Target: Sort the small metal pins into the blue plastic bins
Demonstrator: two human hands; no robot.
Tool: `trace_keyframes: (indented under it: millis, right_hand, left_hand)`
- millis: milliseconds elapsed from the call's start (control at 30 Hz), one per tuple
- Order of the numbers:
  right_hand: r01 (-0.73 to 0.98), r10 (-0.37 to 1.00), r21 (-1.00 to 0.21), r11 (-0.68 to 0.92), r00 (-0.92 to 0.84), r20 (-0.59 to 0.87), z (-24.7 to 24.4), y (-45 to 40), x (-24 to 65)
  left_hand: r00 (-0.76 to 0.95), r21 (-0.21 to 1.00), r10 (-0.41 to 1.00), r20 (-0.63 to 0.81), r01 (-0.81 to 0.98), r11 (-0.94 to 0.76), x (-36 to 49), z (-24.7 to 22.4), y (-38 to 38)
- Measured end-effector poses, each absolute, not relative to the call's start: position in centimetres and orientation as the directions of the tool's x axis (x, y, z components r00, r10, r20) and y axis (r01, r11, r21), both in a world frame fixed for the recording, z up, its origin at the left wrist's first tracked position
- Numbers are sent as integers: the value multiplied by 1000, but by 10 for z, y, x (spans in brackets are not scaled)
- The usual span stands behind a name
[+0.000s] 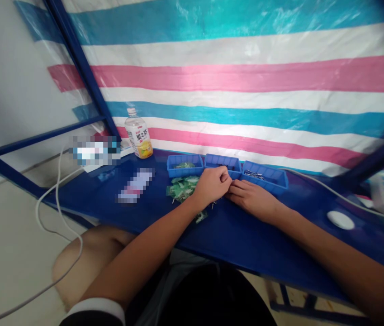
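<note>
My left hand [213, 184] is closed, its thumb and fingers pinched together just in front of the middle blue bin [224, 159]. Against it, my right hand [252, 198] has its fingers bent and pressed together at the same spot. Whatever the fingertips hold is hidden. Left of my left hand lies a heap of small green pieces [181, 188], some with thin metal ends, and a few more [201, 216] lie below the wrist. The left blue bin [185, 172] contains greenish bits. In the right blue bin [269, 183] are thin metal pins [254, 175].
A drink bottle [139, 136] stands at the back left, near a blurred-out flat object [135, 185]. White cables [58, 194] hang at the left edge. A round white disc [341, 220] lies right on the blue tabletop [239, 244]. Blue frame posts [86, 72] and a striped sheet enclose the space.
</note>
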State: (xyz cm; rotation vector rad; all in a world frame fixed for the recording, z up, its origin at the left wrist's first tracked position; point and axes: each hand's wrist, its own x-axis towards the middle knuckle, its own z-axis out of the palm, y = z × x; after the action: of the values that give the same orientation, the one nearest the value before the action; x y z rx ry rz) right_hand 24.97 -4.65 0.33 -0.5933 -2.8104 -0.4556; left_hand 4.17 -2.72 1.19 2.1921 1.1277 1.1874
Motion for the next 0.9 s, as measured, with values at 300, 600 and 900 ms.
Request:
trace_keyframes:
  millis: [300, 600, 900]
  right_hand:
    - [378, 310, 146, 914, -884, 349, -6, -41, 254]
    - [536, 657, -434, 724, -345, 671, -11, -40, 260]
    - [572, 670, -438, 693, -287, 685, -10, -45, 259]
  left_hand:
    - [314, 652, 805, 503, 474, -592, 41, 11, -25]
    - [314, 772, 856, 410, 380, -510, 41, 13, -29]
    - [461, 729, 778, 426, 335, -597, 42, 9, -25]
